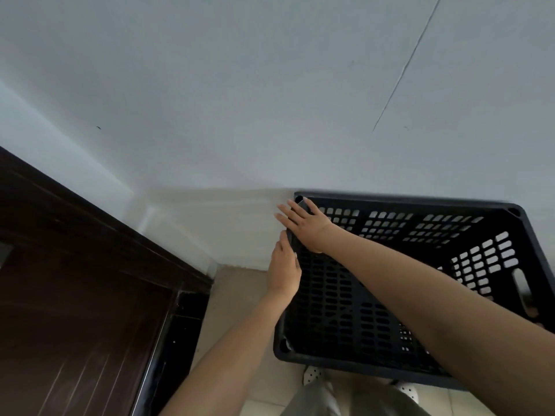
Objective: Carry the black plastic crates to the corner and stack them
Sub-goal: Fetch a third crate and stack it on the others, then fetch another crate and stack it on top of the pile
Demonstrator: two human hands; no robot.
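Head view: the black plastic crate (420, 229) fills the lower right of the frame, its far side close to the white wall (270, 100). It sits above a tiled floor (237, 295). The right hand (304, 222) lies over the crate's far-left corner, fingers straight and spread, their tips past the rim. Just below it, the left hand (283, 270) rests against the outside of the left rim with its fingers straight and together. A dark door (75, 295) occupies the lower left.

The black crate (330, 295) ran off past the right edge, and its near rim hid most of the white shoes (312, 374).
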